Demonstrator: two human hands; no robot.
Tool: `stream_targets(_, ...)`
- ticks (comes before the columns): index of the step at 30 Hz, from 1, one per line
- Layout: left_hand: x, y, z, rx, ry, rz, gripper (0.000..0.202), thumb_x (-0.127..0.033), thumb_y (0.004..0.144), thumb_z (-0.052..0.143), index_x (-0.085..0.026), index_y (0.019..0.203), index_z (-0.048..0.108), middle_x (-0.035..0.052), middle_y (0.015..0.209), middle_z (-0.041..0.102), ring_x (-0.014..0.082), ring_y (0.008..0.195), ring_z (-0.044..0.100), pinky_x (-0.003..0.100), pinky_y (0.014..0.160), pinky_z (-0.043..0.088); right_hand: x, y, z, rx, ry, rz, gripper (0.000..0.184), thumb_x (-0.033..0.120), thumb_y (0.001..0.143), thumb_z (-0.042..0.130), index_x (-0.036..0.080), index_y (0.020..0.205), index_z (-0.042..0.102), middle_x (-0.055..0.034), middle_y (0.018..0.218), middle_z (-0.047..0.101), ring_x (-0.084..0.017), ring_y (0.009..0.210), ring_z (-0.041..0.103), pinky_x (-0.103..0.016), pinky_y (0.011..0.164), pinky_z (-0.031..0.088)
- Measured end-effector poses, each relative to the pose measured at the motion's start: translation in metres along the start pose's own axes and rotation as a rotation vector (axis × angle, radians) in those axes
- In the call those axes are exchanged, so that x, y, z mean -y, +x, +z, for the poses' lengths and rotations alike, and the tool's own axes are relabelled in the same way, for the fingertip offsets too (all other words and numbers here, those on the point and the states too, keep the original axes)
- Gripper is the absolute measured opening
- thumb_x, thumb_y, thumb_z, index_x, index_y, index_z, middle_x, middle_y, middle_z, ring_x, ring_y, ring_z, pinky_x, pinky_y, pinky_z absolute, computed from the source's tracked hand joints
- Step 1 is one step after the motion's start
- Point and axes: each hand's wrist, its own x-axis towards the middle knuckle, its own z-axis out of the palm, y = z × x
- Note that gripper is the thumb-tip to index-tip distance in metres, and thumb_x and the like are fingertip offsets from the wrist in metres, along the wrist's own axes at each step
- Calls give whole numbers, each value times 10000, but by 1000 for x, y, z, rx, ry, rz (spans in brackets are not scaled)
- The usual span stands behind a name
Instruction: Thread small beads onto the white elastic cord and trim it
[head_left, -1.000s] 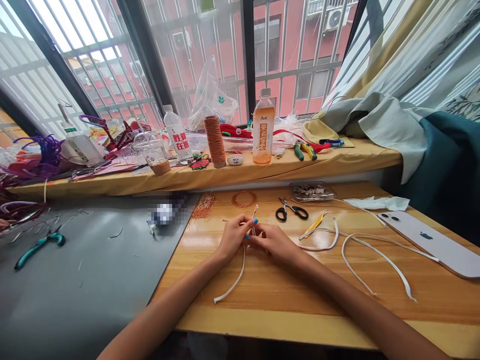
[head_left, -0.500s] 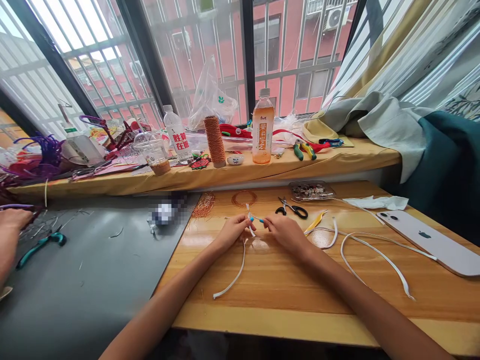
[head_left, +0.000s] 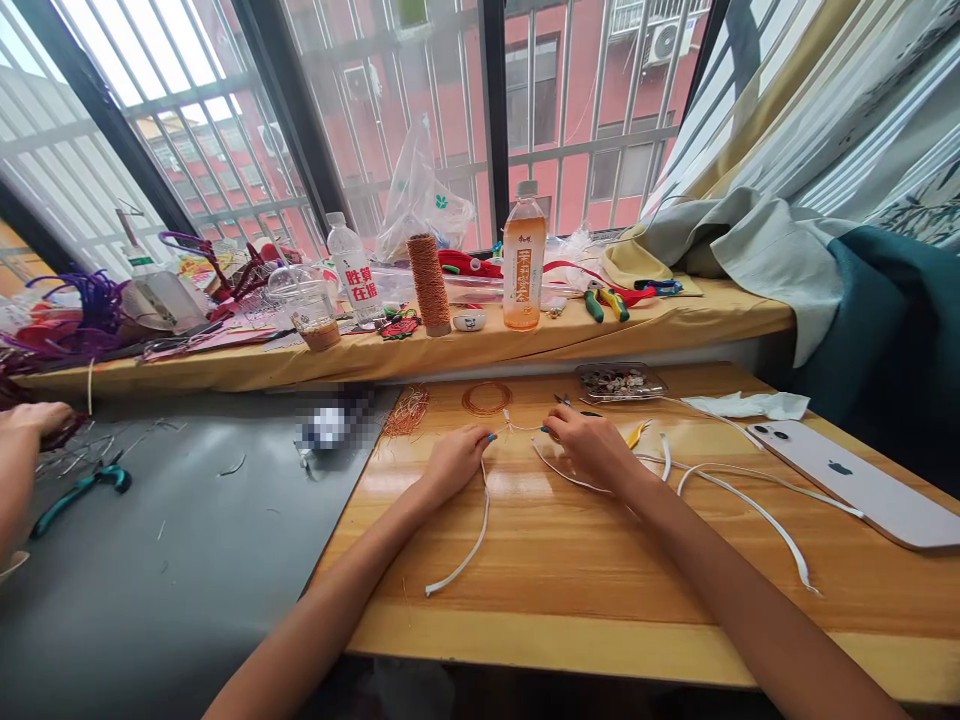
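My left hand (head_left: 457, 460) is closed in a pinch on a thin white cord (head_left: 486, 500), whose tail curves down onto the wooden table. My right hand (head_left: 592, 448) pinches a white strand leading left to a small white knot (head_left: 508, 421) between the hands. Another white cord (head_left: 559, 470) passes beneath the right hand toward the right. Scissors (head_left: 562, 400) lie just beyond that hand, mostly hidden by it. A coil of copper-coloured wire (head_left: 486, 397) rests behind the knot.
A clear tray of small parts (head_left: 621, 382) sits at the back, and a phone (head_left: 847, 480) lies on the right. Bottles and a spool of brown cord (head_left: 428, 285) stand on the sill. At far left, another person's hand (head_left: 37, 418) is near teal-handled pliers (head_left: 79, 495).
My hands have moved apart, the right one going rightward and now covering most of the scissors. The white strand between them is drawn out, with its knot showing.
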Motion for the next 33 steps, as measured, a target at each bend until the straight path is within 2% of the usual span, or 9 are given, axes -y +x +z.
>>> stream_targets(4,1,-2,-2,3,172,22,262,-263,817,363,-238,943,591,38,927,628,169,833,566,234,686,380,-3,0,-1,-11,-16,-12,214,158,815,354,167,860,563,-46,870,558,-125,636,543,-232,483,256)
stream_targets(6,1,-2,-4,-17,225,-6,265,-290,826,353,-241,935,589,33,869,641,163,780,576,224,645,373,-4,0,-2,-8,-12,1,214,172,817,349,169,838,562,-41,852,557,-121,621,539,-232,478,244)
stream_targets(9,1,-2,-7,-44,289,-67,293,-348,833,330,-227,878,593,26,748,644,155,691,577,212,583,348,-6,0,-1,-2,-8,43,239,203,832,325,176,834,563,-43,855,555,-118,612,538,-231,474,238)
stream_targets(12,1,-1,-9,-69,320,-54,323,-382,829,328,-209,812,600,34,774,641,155,709,573,210,585,342,-7,0,1,26,-18,84,261,206,833,310,179,828,570,-47,869,559,-121,612,546,-237,462,226)
stream_targets(15,3,-1,-9,-68,322,-20,312,-357,831,332,-205,835,604,42,836,633,155,751,569,213,611,357,-8,1,2,50,-19,103,237,167,804,335,186,841,569,-43,860,576,-127,618,557,-242,454,209)
stream_targets(18,6,-1,-8,-45,299,-13,268,-250,823,352,-224,969,576,34,887,625,147,770,567,213,631,372,-9,1,3,33,-3,109,242,116,765,362,193,871,565,-30,807,598,-146,652,567,-240,466,221)
stream_targets(22,9,-1,-8,-23,248,-24,369,-135,779,363,-240,1104,502,8,892,626,137,790,566,210,671,384,-9,1,4,-9,56,139,282,124,787,336,192,943,561,-32,833,624,-161,713,576,-233,502,269)
stream_targets(29,8,0,-7,15,212,-43,450,-124,774,327,-237,1206,380,0,882,631,148,773,577,224,670,383,-5,-1,6,-33,93,138,361,166,817,296,205,1118,491,-34,983,618,-170,751,587,-238,539,309)
stream_targets(33,5,-1,-7,-22,164,-93,343,-186,816,292,-202,1145,386,13,792,643,158,690,584,235,627,375,-4,-1,7,-67,97,159,361,175,831,277,201,1146,450,-52,963,625,-170,766,587,-234,545,307)
